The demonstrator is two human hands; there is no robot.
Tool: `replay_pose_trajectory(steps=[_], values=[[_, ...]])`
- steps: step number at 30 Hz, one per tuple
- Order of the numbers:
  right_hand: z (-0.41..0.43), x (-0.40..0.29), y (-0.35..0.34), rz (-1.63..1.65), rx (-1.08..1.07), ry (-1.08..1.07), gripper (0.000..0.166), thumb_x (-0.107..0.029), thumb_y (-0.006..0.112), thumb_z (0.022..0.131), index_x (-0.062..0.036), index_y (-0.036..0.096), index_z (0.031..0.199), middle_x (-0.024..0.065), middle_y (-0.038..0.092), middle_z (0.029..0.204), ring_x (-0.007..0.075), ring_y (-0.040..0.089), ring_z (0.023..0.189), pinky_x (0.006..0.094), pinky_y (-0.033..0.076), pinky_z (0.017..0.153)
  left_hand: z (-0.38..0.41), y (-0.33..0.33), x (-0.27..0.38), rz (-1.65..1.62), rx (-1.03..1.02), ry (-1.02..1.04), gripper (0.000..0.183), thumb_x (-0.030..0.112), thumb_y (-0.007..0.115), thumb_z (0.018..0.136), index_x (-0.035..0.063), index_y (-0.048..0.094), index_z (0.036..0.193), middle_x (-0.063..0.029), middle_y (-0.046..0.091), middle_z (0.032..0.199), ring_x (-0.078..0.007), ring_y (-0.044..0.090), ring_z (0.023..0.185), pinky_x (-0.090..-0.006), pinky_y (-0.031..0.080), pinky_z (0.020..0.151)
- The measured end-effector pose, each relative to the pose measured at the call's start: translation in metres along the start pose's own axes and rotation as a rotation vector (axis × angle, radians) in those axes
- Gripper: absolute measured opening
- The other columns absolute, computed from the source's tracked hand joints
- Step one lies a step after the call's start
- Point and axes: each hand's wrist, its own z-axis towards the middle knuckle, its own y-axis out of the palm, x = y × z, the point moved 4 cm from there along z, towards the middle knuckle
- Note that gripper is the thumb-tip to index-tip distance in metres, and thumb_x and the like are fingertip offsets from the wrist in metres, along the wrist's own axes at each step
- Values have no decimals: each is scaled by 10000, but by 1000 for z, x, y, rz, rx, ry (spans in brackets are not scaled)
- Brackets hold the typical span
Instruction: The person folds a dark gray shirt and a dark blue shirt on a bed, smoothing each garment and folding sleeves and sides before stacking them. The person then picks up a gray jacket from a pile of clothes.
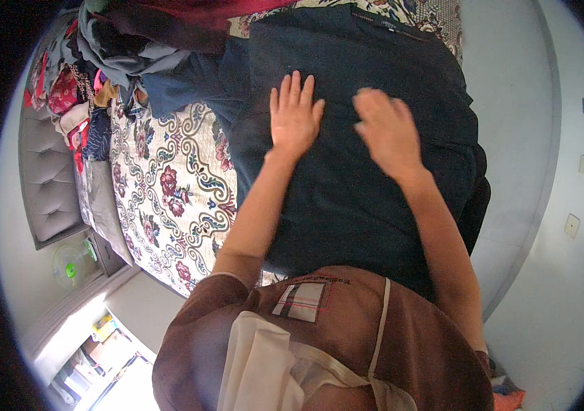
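A large dark garment (pixel 353 205) lies spread over the bed in front of me, its neckline with a label at the far right end. My left hand (pixel 294 115) rests palm down on the cloth with its fingers spread. To the right, my right hand (pixel 389 133) is over the same garment, slightly blurred, its fingers partly curled and close together; whether it touches the cloth I cannot tell. Neither hand appears to hold anything. A dark blue garment (pixel 184 85) lies beside the dark one, on its left.
A floral bedspread (pixel 173 190) covers the bed. Heaped clothes (pixel 132 46) lie at the far left, near a tufted grey headboard (pixel 53 180). A green fan (pixel 71 269) stands at the lower left. A pale wall (pixel 579 287) is on the right.
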Motion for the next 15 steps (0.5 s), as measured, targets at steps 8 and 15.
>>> replay_pose_trajectory(steps=[8, 15], values=[[10, 64, 22, -225, 11, 217, 417, -282, 500, 852, -63, 457, 1204, 64, 432, 1301, 207, 365, 1237, 469, 275, 996, 1, 7, 1, 38, -70, -91, 522, 307, 433, 885, 67, 332, 1338, -102, 314, 1402, -253, 268, 1300, -436, 182, 1064], [1, 78, 11, -216, -21, 297, 402, -216, 446, 890, -92, 426, 1272, 62, 421, 1321, 212, 377, 1229, 427, 283, 1007, 6, 7, 4, 4, -61, -82, 517, 275, 435, 869, 66, 345, 1333, -95, 315, 1402, -247, 267, 1300, -435, 168, 1068]])
